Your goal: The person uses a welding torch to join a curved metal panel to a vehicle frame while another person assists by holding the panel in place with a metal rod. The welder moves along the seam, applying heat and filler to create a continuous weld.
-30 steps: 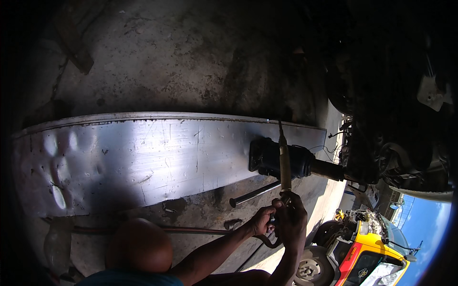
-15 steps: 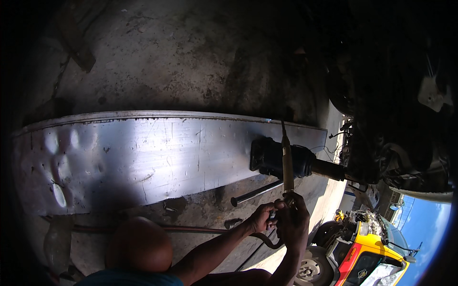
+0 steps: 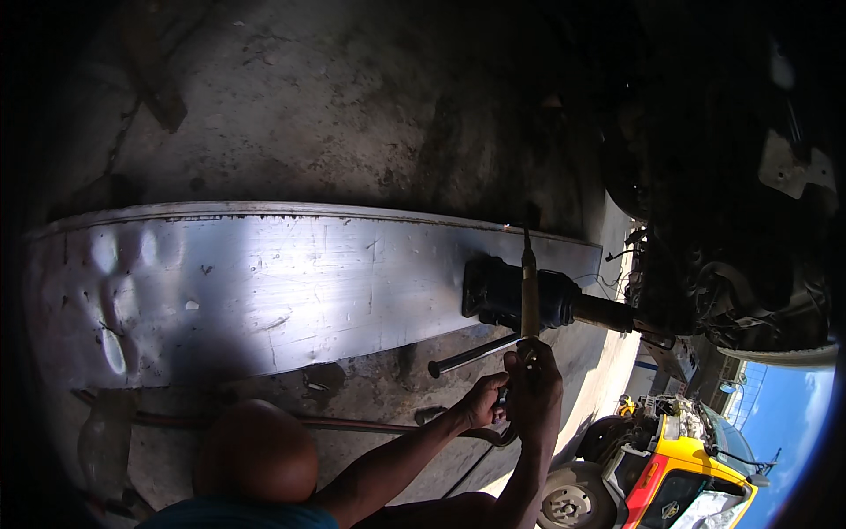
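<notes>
A gas torch [image 3: 530, 304] with a long brass-coloured neck is gripped at its lower end by my right hand [image 3: 536, 383], fingers wrapped round it. Just left of that, my left hand [image 3: 484, 400] is closed at the torch's valve end, beside the hose [image 3: 500, 437]; its fingertips are partly hidden. The torch's thin tip reaches the far edge of a long, dented, shiny metal panel [image 3: 300, 295]. A small bright glow shows on that edge, just left of the tip.
A dark jack [image 3: 520, 293] stands on the panel behind the torch, its ram reaching right toward dark vehicle parts [image 3: 731, 300]. A metal bar [image 3: 471, 355] juts out beneath it. Hoses [image 3: 344, 425] run along the concrete floor past my knee [image 3: 256, 450]. A yellow-and-red truck [image 3: 665, 467] stands at lower right.
The torch tip and the glow have shifted slightly right along the panel edge. My right hand has moved a little up and left, leaving the torch more upright.
</notes>
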The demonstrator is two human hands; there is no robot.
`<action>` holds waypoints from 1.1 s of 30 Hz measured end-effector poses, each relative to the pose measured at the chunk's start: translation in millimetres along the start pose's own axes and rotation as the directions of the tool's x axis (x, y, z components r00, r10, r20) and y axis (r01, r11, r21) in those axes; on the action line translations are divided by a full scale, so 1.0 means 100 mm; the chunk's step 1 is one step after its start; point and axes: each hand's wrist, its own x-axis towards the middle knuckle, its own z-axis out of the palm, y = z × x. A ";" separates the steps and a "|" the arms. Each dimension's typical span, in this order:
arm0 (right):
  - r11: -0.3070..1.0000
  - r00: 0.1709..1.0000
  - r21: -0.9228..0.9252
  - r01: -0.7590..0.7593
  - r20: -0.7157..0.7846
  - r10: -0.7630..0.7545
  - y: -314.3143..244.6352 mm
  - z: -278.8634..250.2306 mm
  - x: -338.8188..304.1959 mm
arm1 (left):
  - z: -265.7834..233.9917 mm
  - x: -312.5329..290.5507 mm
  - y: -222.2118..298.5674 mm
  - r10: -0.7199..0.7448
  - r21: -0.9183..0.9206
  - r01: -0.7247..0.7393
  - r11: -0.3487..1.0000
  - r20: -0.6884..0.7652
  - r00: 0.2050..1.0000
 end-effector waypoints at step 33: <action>0.992 0.998 -0.127 0.023 -0.051 -0.029 -0.18 0.08 0.01 | 0.07 -0.03 -0.06 0.058 -0.009 -0.057 0.998 0.046 0.997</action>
